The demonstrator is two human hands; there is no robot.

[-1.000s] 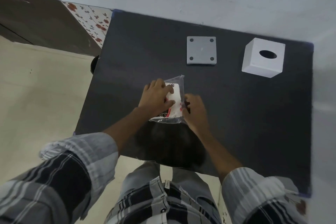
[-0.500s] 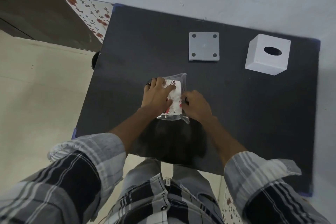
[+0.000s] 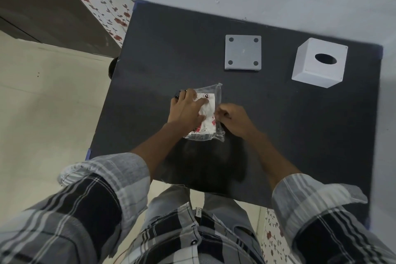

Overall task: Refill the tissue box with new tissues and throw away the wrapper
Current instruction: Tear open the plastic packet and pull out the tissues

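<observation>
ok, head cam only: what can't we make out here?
- Tissue pack: its left part is hidden under the left hand; the print is too small to read.
- Wrapper seal: the right hand covers that edge, so torn or intact cannot be told.
- Tissue box: the dark oval slot shows nothing inside.
- Grey plate: its underside is not visible.
- No bin is in frame.

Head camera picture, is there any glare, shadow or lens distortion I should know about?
Head view: wide-angle bend bows the black table edges; a soft shadow lies on it below the hands; the clear tissue pack wrapper shows faint sheen, no harsh glare; the left hand and right hand look slightly soft.
</observation>
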